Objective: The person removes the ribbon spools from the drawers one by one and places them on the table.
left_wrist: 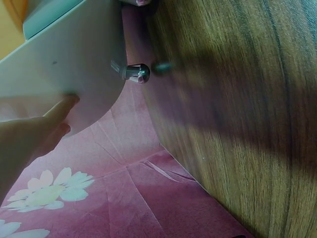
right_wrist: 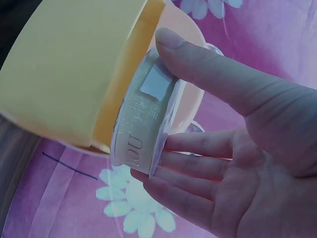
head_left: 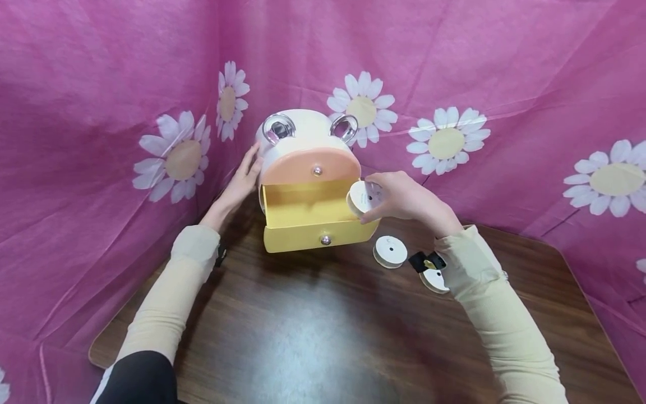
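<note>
A small duck-faced drawer box [head_left: 303, 132], white with a peach upper drawer [head_left: 313, 165], stands at the back of the table. Its yellow lower drawer [head_left: 295, 238] is pulled out, and the part of its inside that shows is bare. My right hand [head_left: 404, 196] pinches a white ribbon spool [right_wrist: 143, 114] between thumb and fingers at the drawer's right end. Lettering shows on the pale ribbon in the right wrist view. My left hand [head_left: 244, 177] rests with extended fingers against the box's left side; the left wrist view shows its fingertips touching the white wall [left_wrist: 84, 64].
Another white spool [head_left: 390, 251] lies on the brown wooden table [head_left: 303, 325], right of the drawer. Farther right, a spool [head_left: 434, 279] with a black piece [head_left: 418, 261] on it is partly hidden by my right sleeve. Pink flowered cloth [head_left: 454, 50] hangs behind and left.
</note>
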Motion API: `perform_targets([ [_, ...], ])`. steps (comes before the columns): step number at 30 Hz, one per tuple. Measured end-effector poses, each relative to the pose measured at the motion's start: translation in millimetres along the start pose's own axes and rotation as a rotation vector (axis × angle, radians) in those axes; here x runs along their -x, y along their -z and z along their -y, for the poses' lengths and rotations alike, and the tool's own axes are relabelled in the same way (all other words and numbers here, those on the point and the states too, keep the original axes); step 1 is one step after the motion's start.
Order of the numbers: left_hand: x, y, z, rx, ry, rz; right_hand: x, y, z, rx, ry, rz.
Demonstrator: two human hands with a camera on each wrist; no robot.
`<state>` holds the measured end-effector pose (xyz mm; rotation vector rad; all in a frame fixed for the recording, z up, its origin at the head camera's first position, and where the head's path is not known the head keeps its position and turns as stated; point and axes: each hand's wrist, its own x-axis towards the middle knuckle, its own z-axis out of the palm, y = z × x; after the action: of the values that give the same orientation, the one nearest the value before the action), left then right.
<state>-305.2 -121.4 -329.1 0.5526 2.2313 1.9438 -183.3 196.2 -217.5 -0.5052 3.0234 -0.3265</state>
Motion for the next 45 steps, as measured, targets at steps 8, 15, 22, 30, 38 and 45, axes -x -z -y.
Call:
perform_targets([
  [8, 0.3, -0.7, -0.3, -0.012, 0.005, 0.006, 25.8, 1, -15, 0.006, 0.011, -0.032],
  [15, -0.8, -0.7, 0.5, -0.006, 0.009, 0.004, 49.4, -5, -29, 0.006, -0.044, -0.036],
  [22, -2.0, 0.8, 1.6, -0.006, 0.001, 0.004, 65.2, -22, -41, -0.025, -0.051, -0.062],
  [30, -2.5, -0.4, 2.2, 0.034, -0.008, 0.015, 84.8, -48, -52, -0.048, -0.083, -0.068],
  [38, -2.3, -0.4, 2.9, 0.054, 0.001, 0.017, 97.0, -74, -60, -0.058, -0.104, -0.052],
  [45, -1.8, -0.5, 2.1, 0.048, 0.001, 0.015, 104.2, -88, -64, -0.092, -0.109, -0.065],
])
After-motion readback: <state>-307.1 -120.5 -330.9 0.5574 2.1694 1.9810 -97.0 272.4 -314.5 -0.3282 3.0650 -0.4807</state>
